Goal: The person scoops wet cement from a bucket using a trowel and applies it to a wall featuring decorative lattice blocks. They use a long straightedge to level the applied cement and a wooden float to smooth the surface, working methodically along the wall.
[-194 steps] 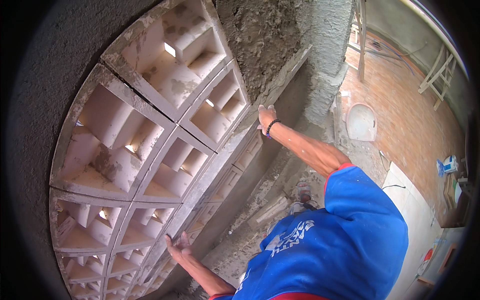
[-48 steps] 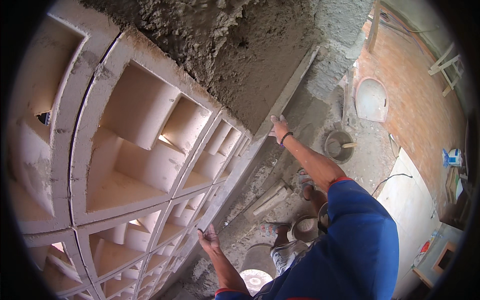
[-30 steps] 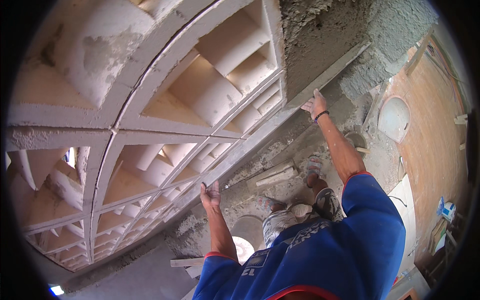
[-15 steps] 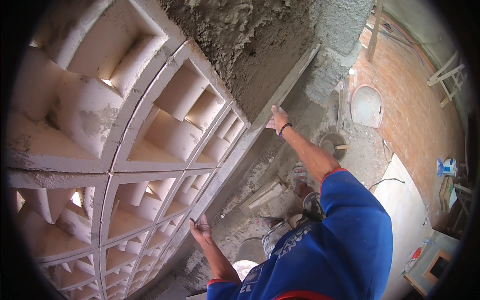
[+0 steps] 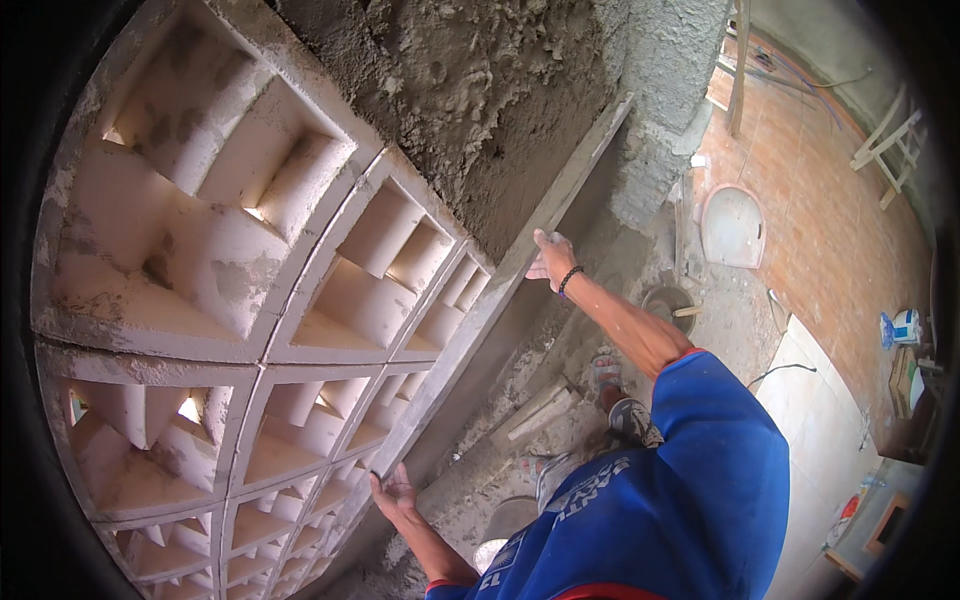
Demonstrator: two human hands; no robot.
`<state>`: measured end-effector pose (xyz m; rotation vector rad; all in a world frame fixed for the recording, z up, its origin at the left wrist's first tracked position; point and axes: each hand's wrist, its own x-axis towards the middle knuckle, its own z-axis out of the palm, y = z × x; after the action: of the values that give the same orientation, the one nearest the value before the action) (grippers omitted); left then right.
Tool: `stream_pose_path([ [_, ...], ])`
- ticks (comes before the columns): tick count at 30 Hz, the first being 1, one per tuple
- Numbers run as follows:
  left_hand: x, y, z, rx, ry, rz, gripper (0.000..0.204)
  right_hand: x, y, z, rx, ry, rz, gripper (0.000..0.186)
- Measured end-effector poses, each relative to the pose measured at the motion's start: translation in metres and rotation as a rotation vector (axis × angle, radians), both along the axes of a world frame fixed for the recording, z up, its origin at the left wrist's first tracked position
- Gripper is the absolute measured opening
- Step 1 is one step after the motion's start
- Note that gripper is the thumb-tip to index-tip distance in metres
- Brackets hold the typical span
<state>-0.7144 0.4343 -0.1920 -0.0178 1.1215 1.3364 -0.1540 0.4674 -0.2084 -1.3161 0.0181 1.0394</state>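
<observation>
My right hand [image 5: 550, 260], with a dark bracelet at the wrist, grips a long, flat, greyish straightedge [image 5: 470, 330] that runs diagonally along the edge of the pale breeze-block wall [image 5: 265, 350] and across rough grey mortar [image 5: 450, 110]. Lower down, my left hand [image 5: 393, 490] holds the same straightedge, thumb along it and fingers curled. The blocks fill the left of the view, with square openings and angled fins inside. The straightedge's upper end lies beside a rough plastered column [image 5: 655, 150].
Below are my sandalled feet [image 5: 607, 375], wooden pieces [image 5: 535, 415] and a bucket [image 5: 670, 310] with a handle sticking out. Rightward lie a pinkish-rimmed basin [image 5: 733, 215], orange tiles [image 5: 830, 270], a white board [image 5: 810, 420] and a wooden frame [image 5: 890, 140].
Since half a second ago the whole view has shifted slightly downward in the picture. Both hands stay on the straightedge. The bucket, hidden 6.5 seconds ago, now shows beside my right arm.
</observation>
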Motion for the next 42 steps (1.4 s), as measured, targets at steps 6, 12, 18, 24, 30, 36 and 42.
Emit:
stream_pose_path([
  [6, -0.001, 0.004, -0.005, 0.022, 0.003, 0.009, 0.033, 0.017, 0.001, -0.018, 0.176, 0.130, -0.114, 0.078],
  [12, -0.001, 0.003, 0.020, 0.030, 0.037, 0.012, 0.037, 0.011, 0.002, 0.000, 0.119, 0.099, -0.142, 0.071],
  [18, -0.002, 0.000, 0.058, 0.012, 0.084, 0.034, 0.037, 0.005, 0.000, 0.033, 0.150, 0.054, -0.113, 0.070],
  [24, -0.011, 0.005, 0.093, 0.076, 0.085, 0.032, 0.036, 0.004, 0.002, 0.070, 0.208, -0.033, -0.128, 0.069],
  [30, -0.011, 0.006, 0.134, 0.074, 0.084, 0.064, 0.033, -0.001, 0.015, 0.110, 0.362, -0.136, -0.319, 0.038],
  [36, 0.014, 0.002, 0.171, 0.098, 0.120, 0.050, 0.037, 0.015, 0.013, 0.148, 0.368, -0.217, -0.316, 0.044],
  [42, 0.033, 0.001, 0.181, 0.151, 0.109, 0.006, 0.044, 0.030, 0.023, 0.159, 0.369, -0.279, -0.351, 0.049],
])
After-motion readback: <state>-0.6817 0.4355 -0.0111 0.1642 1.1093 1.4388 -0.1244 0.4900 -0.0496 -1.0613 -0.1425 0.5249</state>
